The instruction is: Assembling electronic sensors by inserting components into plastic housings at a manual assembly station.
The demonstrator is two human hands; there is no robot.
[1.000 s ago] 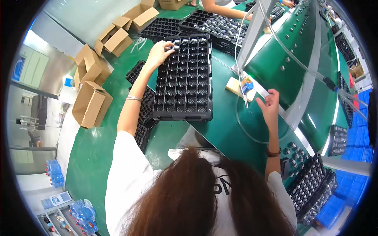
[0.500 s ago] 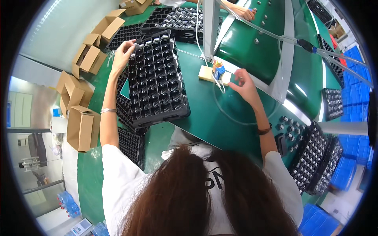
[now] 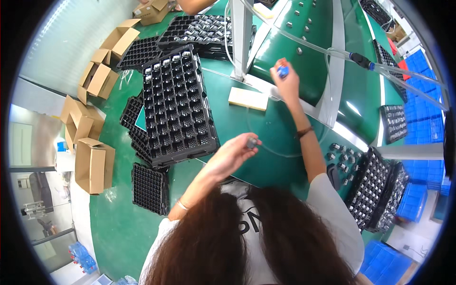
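Note:
My left hand [image 3: 231,155] is in front of me above the bench, its fingertips pinching a small grey metal part [image 3: 251,142]. Farther off to the right, my right hand [image 3: 287,86] is wrapped round a small blue-and-orange bottle [image 3: 283,71], held near the belt's edge; its details are blurred. Between the hands and farther back lies a pale yellow block [image 3: 248,99], like a sponge. A black compartment tray [image 3: 178,109] slants to the left of my left hand. Small metal parts sit in its far row and in a few far-left cells.
Another tray [image 3: 204,29] full of metal parts lies at the back, near a person's forearm [image 3: 194,4]. A green conveyor belt [image 3: 275,52] carries scattered parts. Clear hoses [image 3: 308,37] cross overhead. Loose parts [image 3: 343,156] and loaded trays [image 3: 370,187] are at right; open cartons [image 3: 95,164] at left.
My left hand has come from the tray's far-left corner toward me with a metal part. My right hand has taken the bottle off the yellow block and moved farther away.

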